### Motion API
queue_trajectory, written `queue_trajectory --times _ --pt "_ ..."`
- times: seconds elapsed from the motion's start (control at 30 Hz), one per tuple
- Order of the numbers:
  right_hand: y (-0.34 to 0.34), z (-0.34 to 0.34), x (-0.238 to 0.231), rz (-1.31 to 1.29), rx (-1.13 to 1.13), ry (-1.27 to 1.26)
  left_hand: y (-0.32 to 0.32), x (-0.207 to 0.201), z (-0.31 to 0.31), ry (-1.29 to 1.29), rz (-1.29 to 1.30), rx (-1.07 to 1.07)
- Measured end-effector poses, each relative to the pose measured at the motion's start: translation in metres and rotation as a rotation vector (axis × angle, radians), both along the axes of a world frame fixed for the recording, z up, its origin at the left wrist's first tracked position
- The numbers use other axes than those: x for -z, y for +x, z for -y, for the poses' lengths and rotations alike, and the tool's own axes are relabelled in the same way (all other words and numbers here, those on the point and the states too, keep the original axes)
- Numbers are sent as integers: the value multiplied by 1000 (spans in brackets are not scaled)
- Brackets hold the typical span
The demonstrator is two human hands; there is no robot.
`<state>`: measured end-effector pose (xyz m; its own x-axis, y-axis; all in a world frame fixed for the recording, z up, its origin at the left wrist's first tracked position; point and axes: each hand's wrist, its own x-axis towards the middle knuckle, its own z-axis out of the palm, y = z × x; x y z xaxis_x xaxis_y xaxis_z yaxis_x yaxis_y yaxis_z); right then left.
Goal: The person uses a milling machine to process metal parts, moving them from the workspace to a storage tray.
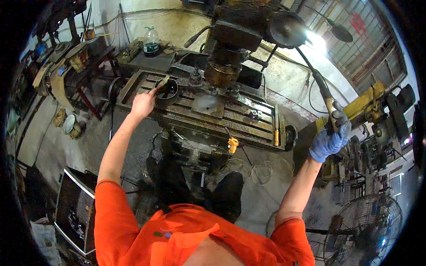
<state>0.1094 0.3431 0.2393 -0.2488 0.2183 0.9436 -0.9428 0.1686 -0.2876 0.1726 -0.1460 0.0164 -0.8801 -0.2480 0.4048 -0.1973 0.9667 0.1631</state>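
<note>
Left hand point(143, 105)'s pinching a brush point(164, 81) over the pot point(167, 101) near the machine table point(186, 115)'s left edge, gloved right hand point(330, 138)'s wrapped round the lever point(329, 103). If the brush snags, the pot could tip

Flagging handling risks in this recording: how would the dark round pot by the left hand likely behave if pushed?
The pot looks rigid, its rim holding an even circle, so it likely won't flex. Its squat, wide shape suggests sliding before tipping. The slotted machine table might catch its edge.
</note>
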Motion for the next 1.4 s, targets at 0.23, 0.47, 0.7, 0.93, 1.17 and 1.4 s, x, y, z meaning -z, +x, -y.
queue_trajectory --times 0.23,0.47,0.7,0.93,1.17,1.4 --pt "-4 -10 8 87 166 17 -20 -14 -76 1213 -233 216" --pt "-5 -6 2 53 -36 -34 -95 -3 -136 875 -310 173" --pt "-6 -7 15 69 6 -22 -107 14 -156 816 -280 111" --pt "-3 -4 28 174 -111 -105 -101 23 -155 942 -226 128" --pt "1 -5 33 80 389 145 -86 15 -164 1143 -112 193" --pt "-5 -5 46 87 71 -20 -68 2 -170 1143 -141 381"
